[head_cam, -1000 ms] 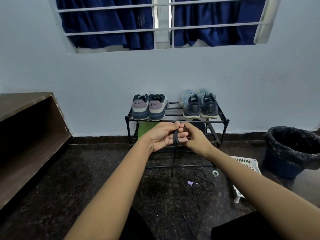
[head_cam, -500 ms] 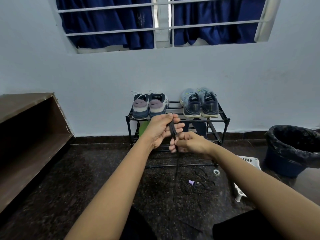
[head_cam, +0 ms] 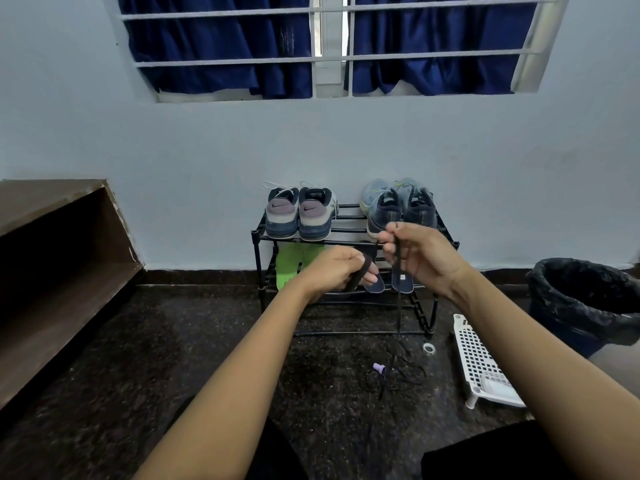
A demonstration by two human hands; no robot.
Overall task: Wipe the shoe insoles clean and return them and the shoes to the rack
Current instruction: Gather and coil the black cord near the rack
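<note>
A black wire shoe rack [head_cam: 258, 258] stands against the wall. Its top tier carries a grey-and-navy pair of sneakers [head_cam: 300, 216] on the left and a dark blue pair [head_cam: 398, 206] on the right. On the lower tier lean a green insole [head_cam: 291, 268] and dark blue insoles [head_cam: 401, 284]. In front of the rack my left hand [head_cam: 334, 271] has a black shoelace [head_cam: 398, 296] looped over its fingers. My right hand [head_cam: 420, 254] pinches the same lace higher up, and the lace hangs from it down to the floor.
More black lace [head_cam: 394, 374] lies coiled on the dark floor by a small purple cap [head_cam: 379, 368] and a tape ring [head_cam: 428, 348]. A white plastic basket [head_cam: 481, 365] lies at right, beside a black-lined bin [head_cam: 585, 299]. A brown wooden shelf [head_cam: 59, 268] fills the left.
My hands, close together a second ago, have drawn apart: the right hand rose to the right with the lace, the left dropped lower with a loop around its fingers.
</note>
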